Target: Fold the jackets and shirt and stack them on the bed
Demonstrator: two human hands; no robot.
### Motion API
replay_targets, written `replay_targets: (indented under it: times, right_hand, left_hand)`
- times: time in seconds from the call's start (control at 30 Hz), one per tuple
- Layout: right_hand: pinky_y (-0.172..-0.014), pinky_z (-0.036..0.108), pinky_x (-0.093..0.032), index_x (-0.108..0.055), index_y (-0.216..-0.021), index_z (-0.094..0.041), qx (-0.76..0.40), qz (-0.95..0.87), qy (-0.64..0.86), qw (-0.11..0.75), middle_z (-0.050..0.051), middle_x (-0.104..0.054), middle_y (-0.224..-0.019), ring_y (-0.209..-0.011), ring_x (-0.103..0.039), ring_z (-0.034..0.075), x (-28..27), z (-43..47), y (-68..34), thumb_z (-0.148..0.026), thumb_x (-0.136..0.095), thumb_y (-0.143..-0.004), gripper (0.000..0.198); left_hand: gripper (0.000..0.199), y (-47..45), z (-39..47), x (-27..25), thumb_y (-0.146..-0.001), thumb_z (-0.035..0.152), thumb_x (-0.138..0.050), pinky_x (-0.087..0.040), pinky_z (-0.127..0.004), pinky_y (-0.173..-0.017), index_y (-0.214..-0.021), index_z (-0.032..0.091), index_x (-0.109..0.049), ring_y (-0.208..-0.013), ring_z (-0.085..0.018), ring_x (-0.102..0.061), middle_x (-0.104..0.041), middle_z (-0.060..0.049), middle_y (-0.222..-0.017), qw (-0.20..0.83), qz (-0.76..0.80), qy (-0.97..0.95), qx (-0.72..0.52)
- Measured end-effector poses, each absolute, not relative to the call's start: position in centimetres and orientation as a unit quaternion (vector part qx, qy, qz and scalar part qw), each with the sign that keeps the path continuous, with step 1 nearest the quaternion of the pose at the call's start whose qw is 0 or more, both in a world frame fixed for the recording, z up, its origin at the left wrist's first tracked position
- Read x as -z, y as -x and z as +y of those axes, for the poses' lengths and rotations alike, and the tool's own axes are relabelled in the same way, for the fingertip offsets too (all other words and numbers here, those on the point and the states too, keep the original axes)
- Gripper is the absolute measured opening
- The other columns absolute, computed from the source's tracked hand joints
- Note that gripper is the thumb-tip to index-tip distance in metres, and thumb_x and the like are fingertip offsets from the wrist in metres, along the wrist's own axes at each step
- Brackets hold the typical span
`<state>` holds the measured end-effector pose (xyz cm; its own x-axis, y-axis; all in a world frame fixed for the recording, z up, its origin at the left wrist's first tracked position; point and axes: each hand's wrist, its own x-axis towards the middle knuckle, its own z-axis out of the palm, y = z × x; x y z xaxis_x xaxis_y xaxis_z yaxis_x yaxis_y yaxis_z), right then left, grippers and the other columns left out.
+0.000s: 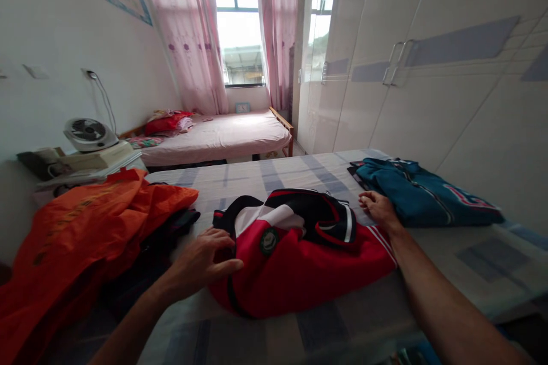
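A red jacket (308, 279) with white and black panels, striped trim and a round dark badge lies partly folded on the bed in front of me. At its left edge rests my left hand (209, 259), fingers bent and apart from the thumb, with nothing visibly gripped. My right hand (379, 209) is by the jacket's upper right side, over the sheet. Its fingers are loosely bent and hold nothing I can see. Just right of that hand lies a folded teal jacket (411, 194) with a zip and a red-and-white patch.
An orange garment (98, 222) is heaped over dark clothes on the left. The checked bedsheet (252, 179) lies under the clothes. Beyond are a small fan (89, 134), a pink bed (231, 134) with a wooden end rail, and white wardrobe doors (385, 114) along the right.
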<state>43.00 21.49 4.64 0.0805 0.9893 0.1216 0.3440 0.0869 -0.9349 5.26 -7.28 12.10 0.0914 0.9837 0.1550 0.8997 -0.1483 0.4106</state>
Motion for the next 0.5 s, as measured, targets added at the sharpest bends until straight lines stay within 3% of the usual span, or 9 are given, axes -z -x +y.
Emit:
replay_targets:
  times: [0.1, 0.23, 0.33, 0.43, 0.5]
  right_hand:
    - [-0.046, 0.018, -0.046, -0.062, -0.08, -0.014, -0.36, -0.577, 0.572, 0.459, 0.006, -0.066, -0.073, -0.059, -0.062, 0.012, -4.5, 21.7, -43.2, -0.016, -0.054, -0.073, 0.011]
    - [-0.047, 0.018, -0.046, -0.062, -0.08, -0.015, -0.365, -0.578, 0.567, 0.46, 0.006, -0.067, -0.074, -0.06, -0.062, 0.012, -4.6, 21.5, -43.4, -0.017, -0.055, -0.073, 0.011]
    - [-0.05, 0.019, -0.047, -0.062, -0.081, -0.014, -0.369, -0.584, 0.562, 0.455, 0.006, -0.067, -0.075, -0.062, -0.063, 0.012, -5.0, 21.2, -43.4, -0.016, -0.054, -0.073, 0.011]
    - [-0.051, 0.019, -0.047, -0.061, -0.081, -0.014, -0.371, -0.591, 0.562, 0.445, 0.006, -0.067, -0.075, -0.061, -0.062, 0.011, -5.4, 20.8, -43.3, -0.015, -0.054, -0.074, 0.01]
    - [-0.05, 0.019, -0.047, -0.061, -0.081, -0.014, -0.369, -0.594, 0.563, 0.44, 0.006, -0.067, -0.076, -0.06, -0.062, 0.011, -5.6, 20.7, -43.2, -0.015, -0.053, -0.074, 0.01]
  left_hand:
    - [0.043, -5.6, -8.0, -11.5, -0.066, 0.051, -0.071, -0.049, -0.031, -0.08, -0.097, 0.022, -0.066, -0.093, -0.022, -0.058, -0.065, -0.005, -0.102, 0.161, 0.62, -0.734, -0.224]
    - [0.027, -6.1, -7.6, -12.1, -0.071, 0.046, -0.064, -0.047, -0.029, -0.061, -0.072, 0.019, -0.066, -0.066, -0.019, -0.058, -0.064, -0.001, -0.071, 0.192, 0.663, -0.691, -0.216]
    - [0.032, -5.2, -6.5, -16.7, -0.071, 0.045, -0.061, -0.045, -0.026, -0.05, -0.083, 0.016, -0.069, -0.058, -0.017, -0.057, -0.065, 0.0, -0.066, 0.203, 0.704, -0.559, -0.388]
    - [0.04, -3.7, -5.3, -22.3, -0.07, 0.04, -0.065, -0.047, -0.025, -0.057, -0.098, 0.011, -0.067, -0.063, -0.014, -0.056, -0.066, 0.001, -0.078, -0.038, 0.692, -0.41, -0.593]
    - [0.039, -3.1, -4.7, -24.1, -0.077, 0.039, -0.06, -0.048, -0.026, -0.068, -0.099, 0.008, -0.065, -0.072, -0.013, -0.057, -0.064, 0.001, -0.085, -0.216, 0.632, -0.365, -0.649]
